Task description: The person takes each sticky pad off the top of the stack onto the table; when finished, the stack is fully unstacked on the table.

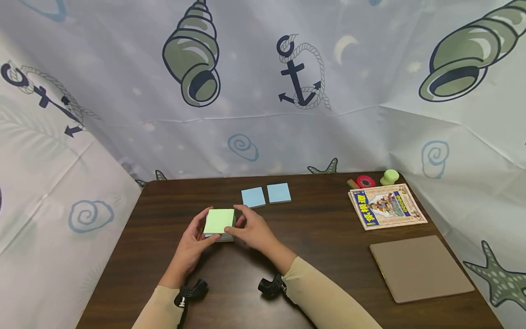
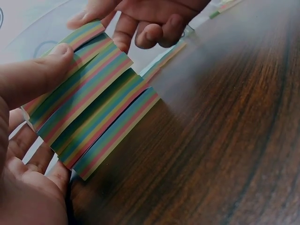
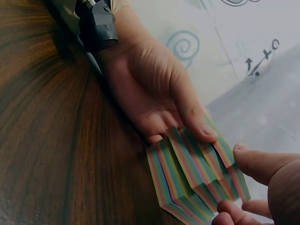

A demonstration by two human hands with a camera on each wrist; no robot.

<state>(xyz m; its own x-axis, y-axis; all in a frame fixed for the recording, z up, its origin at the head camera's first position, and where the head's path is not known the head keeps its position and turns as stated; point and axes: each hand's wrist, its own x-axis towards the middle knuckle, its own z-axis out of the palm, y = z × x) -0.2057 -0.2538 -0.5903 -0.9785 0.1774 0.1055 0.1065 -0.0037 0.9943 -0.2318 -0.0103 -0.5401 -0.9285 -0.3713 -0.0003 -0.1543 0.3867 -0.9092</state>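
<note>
head view: left hand (image 1: pixel 193 242) and right hand (image 1: pixel 250 230) grip a green-topped, rainbow-edged sticky-note block (image 1: pixel 219 222) from either side, near-centre on the dark wooden worktop (image 1: pixel 320 237). two blue paper squares (image 1: pixel 265 195) lie just beyond.
left wrist view: thumb pressing the block's (image 2: pixel 89 98) striped, staggered edge.
right wrist view: both hands pinching the block (image 3: pixel 194 180).

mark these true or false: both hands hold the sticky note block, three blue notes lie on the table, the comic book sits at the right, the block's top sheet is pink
1. Both hands hold the sticky note block: true, the left hand and right hand grip its two sides.
2. Three blue notes lie on the table: false, only two blue notes lie there, side by side.
3. The comic book sits at the right: true.
4. The block's top sheet is pink: false, it is light green; the edges are striped in several colours.
</note>
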